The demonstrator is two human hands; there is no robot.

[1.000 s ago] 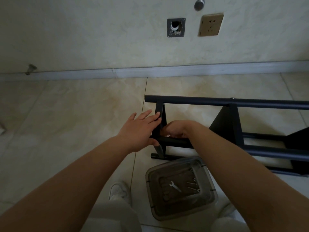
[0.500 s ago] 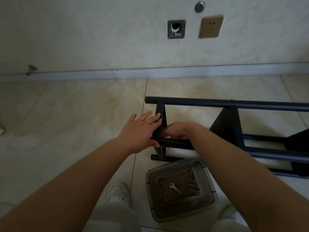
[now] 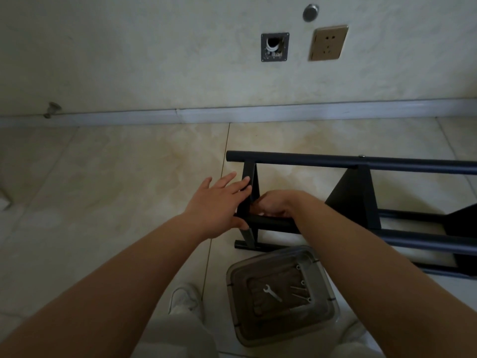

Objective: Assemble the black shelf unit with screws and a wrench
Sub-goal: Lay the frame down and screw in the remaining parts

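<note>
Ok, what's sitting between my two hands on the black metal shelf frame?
In the head view, the frame's black upright end bracket stands between the left hand and right hand.

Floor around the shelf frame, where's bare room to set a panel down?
Bare tile lies left of the left hand, up to the baseboard. Crowded: the shelf frame, clear tub and shoe.

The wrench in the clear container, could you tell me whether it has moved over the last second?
No. The wrench lies in the same spot on the floor of the container, left of the screws, with neither hand touching it.
</note>
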